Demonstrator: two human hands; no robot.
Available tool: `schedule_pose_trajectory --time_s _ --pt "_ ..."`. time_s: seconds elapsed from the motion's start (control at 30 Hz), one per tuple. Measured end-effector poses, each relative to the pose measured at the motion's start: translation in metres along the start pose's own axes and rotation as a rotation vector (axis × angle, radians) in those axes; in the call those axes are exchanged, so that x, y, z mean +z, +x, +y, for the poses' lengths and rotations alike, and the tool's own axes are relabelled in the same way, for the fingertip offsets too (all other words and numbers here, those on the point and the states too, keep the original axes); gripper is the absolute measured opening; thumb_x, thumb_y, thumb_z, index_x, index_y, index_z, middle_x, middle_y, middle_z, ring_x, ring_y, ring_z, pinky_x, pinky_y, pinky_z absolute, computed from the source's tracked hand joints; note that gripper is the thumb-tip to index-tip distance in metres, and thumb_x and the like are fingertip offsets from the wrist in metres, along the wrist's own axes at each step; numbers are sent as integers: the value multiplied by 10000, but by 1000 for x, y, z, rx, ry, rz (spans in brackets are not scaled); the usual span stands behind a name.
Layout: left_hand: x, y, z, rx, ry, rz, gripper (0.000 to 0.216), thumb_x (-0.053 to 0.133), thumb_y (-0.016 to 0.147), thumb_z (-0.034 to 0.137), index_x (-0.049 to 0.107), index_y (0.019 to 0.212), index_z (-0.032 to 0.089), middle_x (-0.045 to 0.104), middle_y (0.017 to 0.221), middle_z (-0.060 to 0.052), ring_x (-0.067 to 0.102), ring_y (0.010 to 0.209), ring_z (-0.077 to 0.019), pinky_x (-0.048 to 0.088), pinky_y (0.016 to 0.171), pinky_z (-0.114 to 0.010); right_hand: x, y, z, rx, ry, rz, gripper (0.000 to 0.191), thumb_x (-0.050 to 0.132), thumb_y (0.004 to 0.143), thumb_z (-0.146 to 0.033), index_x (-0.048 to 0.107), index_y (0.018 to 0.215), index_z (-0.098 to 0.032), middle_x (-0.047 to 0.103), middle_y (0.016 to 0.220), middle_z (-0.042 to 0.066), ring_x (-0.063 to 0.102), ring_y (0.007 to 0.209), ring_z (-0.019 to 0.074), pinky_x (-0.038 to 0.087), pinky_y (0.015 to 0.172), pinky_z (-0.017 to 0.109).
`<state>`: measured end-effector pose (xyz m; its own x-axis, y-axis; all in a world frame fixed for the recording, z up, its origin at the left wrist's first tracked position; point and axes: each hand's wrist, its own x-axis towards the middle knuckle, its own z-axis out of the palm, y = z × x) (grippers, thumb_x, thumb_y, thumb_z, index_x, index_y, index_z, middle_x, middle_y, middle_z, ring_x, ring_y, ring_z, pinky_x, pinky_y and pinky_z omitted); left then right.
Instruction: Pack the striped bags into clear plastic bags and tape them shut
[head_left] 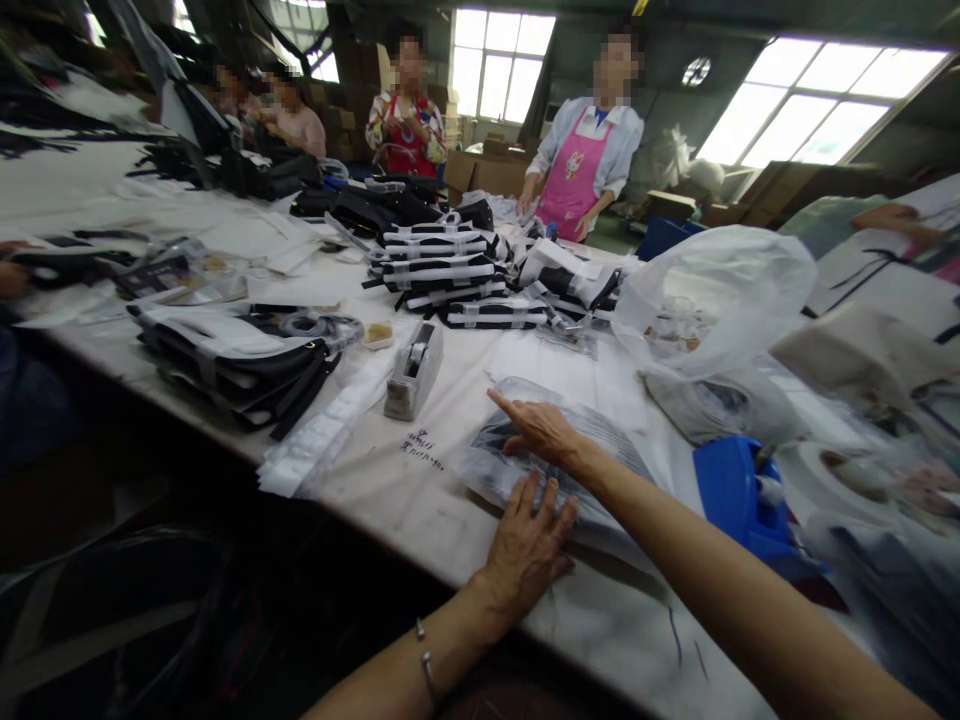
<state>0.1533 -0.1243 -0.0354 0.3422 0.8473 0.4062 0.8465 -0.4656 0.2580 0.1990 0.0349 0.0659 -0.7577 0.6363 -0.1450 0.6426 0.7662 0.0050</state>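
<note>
Left hand (529,540) flat, fingers spread, on the near edge of the bagged garment (480,468) — right hand (541,430) open just beyond, forefinger pointing left — it seemingly runs left-right.

1. A grey tape dispenser (413,370) stands on the white table (375,480), with inked scribbles (421,447) just beside it.
2. To its left lies a pile of dark bagged goods (232,355), with a strip of white labels (322,435) alongside.
3. Further back, black-and-white bundles (450,270) are stacked.
4. To the right sits a crumpled clear sack (712,295), near a blue object (739,495).
5. A person in a pink apron (581,160) stands across the table.
</note>
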Motion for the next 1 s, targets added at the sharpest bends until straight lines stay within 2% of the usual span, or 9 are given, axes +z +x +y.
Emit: schedule_pose_trajectory --time_s 0.1,0.17,0.23,0.3,0.37,0.47,0.57,0.8,1.0 --pt "-1 1 1 11 23 9 872 716 759 533 316 1468 223 408 1487 -157 293 1408 -396 306 1110 -556 -7 -11 24 160 -32 214 824 734 773 -265 324 1485 -211 520 1366 167 586 1080 298 498 829 373" --pt "-3 2 2 8 36 16 889 747 730 524 335 1460 229 417 1484 -148 299 1406 -395 309 1111 -556 -17 -31 41 260 0 341 562 694 797 -245 527 1331 -190 397 1480 162 554 1129 296 489 850 378" --pt "-4 3 2 -1 46 17 897 775 707 504 352 1452 238 428 1480 -142 308 1402 -390 313 1112 -556 -29 -58 57 284 104 364 260 618 847 -254 668 1085 -162 502 1393 144 593 1040 250 476 843 347" --pt "-5 3 3 -6 49 17 889 782 705 492 362 1448 245 429 1480 -143 306 1405 -383 317 1112 -556 -42 -91 69 249 263 213 171 561 862 -257 701 900 -167 690 1046 86 626 820 179 469 757 290" --pt "-6 4 3 -10 48 18 874 780 713 482 366 1446 248 431 1479 -145 301 1410 -375 321 1113 -554 -52 -121 75 216 439 -56 151 557 818 -237 697 819 -181 682 734 11 593 644 136 440 632 239" --pt "-8 4 3 -8 50 16 864 775 724 469 365 1450 244 435 1478 -137 293 1414 -375 319 1120 -552 -54 -149 77 233 610 -411 121 576 738 -226 688 764 -188 640 617 -26 559 548 116 371 501 205" --pt "-8 4 3 -7 55 13 860 767 732 471 361 1456 247 426 1488 -130 286 1418 -373 320 1122 -550 -43 -146 73 243 572 -530 85 651 668 -250 695 703 -188 614 561 -38 527 507 105 326 465 201" --pt "-4 3 2 2 84 -2 854 760 736 480 360 1460 268 405 1505 -112 270 1422 -383 318 1120 -556 -3 -103 60 148 205 -425 262 817 453 -159 560 419 -196 461 404 -50 525 520 157 401 591 283" --pt "-6 4 3 3 105 -1 869 768 725 484 362 1461 260 418 1494 -126 283 1416 -382 324 1117 -547 4 -89 70 85 101 -337 333 876 499 -364 602 573 -191 645 635 35 624 736 237 441 753 346"
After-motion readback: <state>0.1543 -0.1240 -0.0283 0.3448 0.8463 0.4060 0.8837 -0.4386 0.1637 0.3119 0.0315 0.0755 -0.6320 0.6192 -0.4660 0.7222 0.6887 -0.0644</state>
